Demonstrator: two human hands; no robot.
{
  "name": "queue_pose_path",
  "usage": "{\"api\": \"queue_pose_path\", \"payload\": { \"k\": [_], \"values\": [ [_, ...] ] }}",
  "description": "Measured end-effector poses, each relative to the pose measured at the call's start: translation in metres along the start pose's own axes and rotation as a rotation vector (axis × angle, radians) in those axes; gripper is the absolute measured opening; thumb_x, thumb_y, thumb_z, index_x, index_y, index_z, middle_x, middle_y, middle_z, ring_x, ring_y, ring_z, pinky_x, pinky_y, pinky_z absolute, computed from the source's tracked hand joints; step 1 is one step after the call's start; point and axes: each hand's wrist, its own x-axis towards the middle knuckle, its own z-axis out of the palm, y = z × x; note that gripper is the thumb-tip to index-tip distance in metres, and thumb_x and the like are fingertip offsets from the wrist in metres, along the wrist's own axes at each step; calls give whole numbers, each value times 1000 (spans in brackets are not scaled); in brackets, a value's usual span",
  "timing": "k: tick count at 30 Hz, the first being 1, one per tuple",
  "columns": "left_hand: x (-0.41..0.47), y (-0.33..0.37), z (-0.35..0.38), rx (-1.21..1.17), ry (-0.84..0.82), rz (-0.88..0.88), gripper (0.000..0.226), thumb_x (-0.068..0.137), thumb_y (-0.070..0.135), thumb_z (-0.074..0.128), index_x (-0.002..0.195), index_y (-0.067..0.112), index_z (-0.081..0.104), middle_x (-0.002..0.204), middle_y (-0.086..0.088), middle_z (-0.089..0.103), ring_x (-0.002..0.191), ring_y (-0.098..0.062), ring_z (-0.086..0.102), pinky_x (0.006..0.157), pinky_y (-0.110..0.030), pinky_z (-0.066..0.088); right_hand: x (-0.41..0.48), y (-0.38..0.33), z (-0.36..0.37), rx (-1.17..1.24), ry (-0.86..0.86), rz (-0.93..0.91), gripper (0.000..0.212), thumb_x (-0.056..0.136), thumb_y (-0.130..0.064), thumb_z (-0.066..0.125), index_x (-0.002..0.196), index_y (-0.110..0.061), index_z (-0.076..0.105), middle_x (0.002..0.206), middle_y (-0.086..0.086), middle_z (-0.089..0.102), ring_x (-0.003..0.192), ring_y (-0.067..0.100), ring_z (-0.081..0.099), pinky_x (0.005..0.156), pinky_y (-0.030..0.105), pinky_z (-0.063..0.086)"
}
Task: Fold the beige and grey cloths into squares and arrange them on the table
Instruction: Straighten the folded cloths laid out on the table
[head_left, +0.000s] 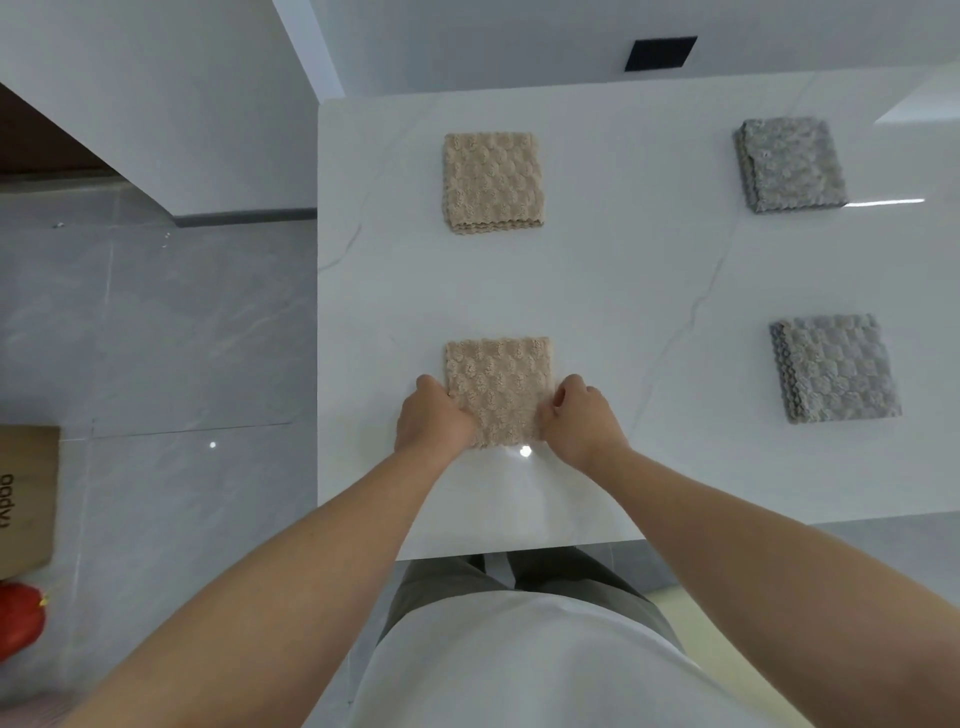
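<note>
Left hand (434, 415), right hand (582, 415) pinch beige cloth (498, 382) by surface (623, 291) front edge | soft, light, floppy: grip side edges

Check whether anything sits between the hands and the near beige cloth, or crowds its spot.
Nothing visible does. The left hand and right hand hold the near beige cloth by its side edges on the table. The far beige cloth, far grey cloth and near grey cloth lie well apart.

Folded squares lie flat: beige cloths (498, 374) (492, 179) left, grey cloths (836, 366) (789, 163) right.
</note>
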Motion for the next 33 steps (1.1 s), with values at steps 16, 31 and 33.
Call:
{"api": "queue_pose_path", "payload": {
  "k": [16,31,33],
  "values": [
    [1,-19,4,16,19,42,10,93,22,65,91,14,59,94,-5,66,92,-27,64,71,-30,46,-2,9,12,-37,-59,-115,11,93,-6,46,101,-12,51,98,11,54,83,32,55,67,34,43],
    [-11,-27,15,3,31,228,15,87,3,60,92,15,53,93,-1,61,86,-23,60,65,-30,46,-20,18,13,-269,-113,-195,22,100,-24,49,121,-23,43,101,6,51,83,28,58,74,47,57],
    [-8,-33,15,-25,14,234,13,89,3,61,94,14,57,89,2,59,84,-21,59,63,-26,43,-20,19,13,-270,-115,-188,22,100,-21,48,121,-25,43,100,5,52,85,29,58,75,46,57]
  ]
}}
